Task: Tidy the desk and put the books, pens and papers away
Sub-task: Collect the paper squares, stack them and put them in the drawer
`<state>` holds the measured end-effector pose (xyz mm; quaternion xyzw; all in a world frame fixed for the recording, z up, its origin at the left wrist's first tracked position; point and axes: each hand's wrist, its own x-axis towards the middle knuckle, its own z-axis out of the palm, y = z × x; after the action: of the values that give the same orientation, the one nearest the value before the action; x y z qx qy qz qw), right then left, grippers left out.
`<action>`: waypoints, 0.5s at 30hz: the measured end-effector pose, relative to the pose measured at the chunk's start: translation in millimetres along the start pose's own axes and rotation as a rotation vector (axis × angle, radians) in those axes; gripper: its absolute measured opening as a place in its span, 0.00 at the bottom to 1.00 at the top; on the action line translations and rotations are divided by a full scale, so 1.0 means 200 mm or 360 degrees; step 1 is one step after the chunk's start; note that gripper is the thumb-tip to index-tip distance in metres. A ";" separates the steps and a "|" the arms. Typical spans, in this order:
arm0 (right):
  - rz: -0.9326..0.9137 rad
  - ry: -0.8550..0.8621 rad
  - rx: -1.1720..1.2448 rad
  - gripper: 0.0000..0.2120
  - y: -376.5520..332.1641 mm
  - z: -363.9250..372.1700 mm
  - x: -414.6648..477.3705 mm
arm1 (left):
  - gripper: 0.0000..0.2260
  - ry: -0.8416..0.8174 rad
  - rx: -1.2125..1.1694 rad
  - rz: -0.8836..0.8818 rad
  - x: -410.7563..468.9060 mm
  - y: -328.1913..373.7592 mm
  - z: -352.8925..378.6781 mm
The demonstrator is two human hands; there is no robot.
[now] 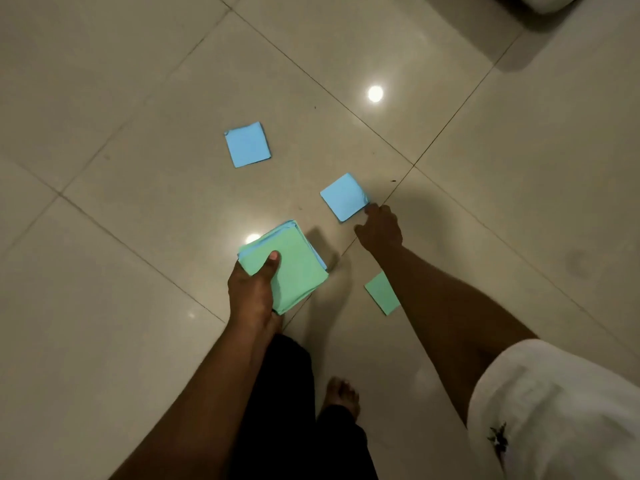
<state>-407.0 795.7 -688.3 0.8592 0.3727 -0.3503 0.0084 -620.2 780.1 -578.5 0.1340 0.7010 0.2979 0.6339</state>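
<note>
Step in hand: picking up loose paper squares from the tiled floor [138,237] and adding them to the bundle
Left hand [252,289]: grips the stack of paper squares [294,268] from below, thumb pressed flat on the green top sheet, blue sheets showing at the edges; the stack is held just above the floor
Right hand [379,230]: reaches down with fingers curled at the right corner of the near blue square [343,197]; that corner looks slightly crumpled, but whether it is already pinched I cannot tell
Other papers: the far blue square [247,144] lies flat, well apart from both hands; a green square [381,294] lies near the stack, partly hidden under the right forearm
Body: a bare foot [341,393] stands behind the papers, clear of them
How to do it well: thin paper on glossy tile likely resists a flat grab, so lift at the raised corner or slide a fingertip under an edge, then pinch
Adding to the stack: lay the sheet on top and trap it under the left thumb, keeping the edges roughly square
Order: probably this blue one, then the green one under the arm, then the far blue
Risk: a loosened left grip could fan the stack out again
</note>
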 end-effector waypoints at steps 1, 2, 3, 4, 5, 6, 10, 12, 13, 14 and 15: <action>0.0014 0.0030 -0.0070 0.22 -0.01 0.02 0.10 | 0.14 -0.0014 0.0022 0.0014 0.08 0.00 0.03; 0.0059 0.0035 -0.0101 0.22 -0.02 0.06 0.19 | 0.12 -0.0012 0.0069 0.0024 0.18 -0.01 0.06; 0.0127 0.0021 -0.0104 0.22 -0.03 0.09 0.28 | 0.10 -0.0004 0.0119 0.0028 0.27 -0.02 0.09; 0.0197 0.0003 -0.0098 0.23 -0.04 0.11 0.35 | 0.08 -0.0005 0.0160 0.0028 0.35 -0.01 0.11; 0.0261 -0.0011 -0.0089 0.24 -0.04 0.15 0.42 | 0.08 -0.0011 0.0204 0.0019 0.43 -0.02 0.13; 0.0297 -0.0003 -0.0080 0.25 -0.04 0.18 0.48 | 0.07 -0.0031 0.0232 0.0009 0.50 -0.03 0.15; 0.0261 0.0143 -0.0126 0.30 -0.03 0.29 0.63 | 0.09 -0.0101 0.0263 -0.0026 0.71 -0.06 0.20; 0.0244 0.0227 -0.0112 0.32 -0.02 0.32 0.67 | 0.09 -0.0112 0.0277 -0.0033 0.78 -0.06 0.22; 0.0251 0.0223 -0.0074 0.32 -0.01 0.33 0.69 | 0.09 -0.0117 0.0287 -0.0043 0.80 -0.06 0.23; 0.0252 0.0193 -0.0036 0.31 0.00 0.34 0.70 | 0.09 -0.0120 0.0291 -0.0055 0.81 -0.06 0.23; 0.0252 0.0146 -0.0003 0.29 0.01 0.34 0.71 | 0.09 -0.0117 0.0299 -0.0071 0.82 -0.07 0.24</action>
<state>-378.9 865.5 -827.1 0.9011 0.3040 -0.3086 0.0198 -598.5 874.6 -720.0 0.1881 0.7049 0.2117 0.6503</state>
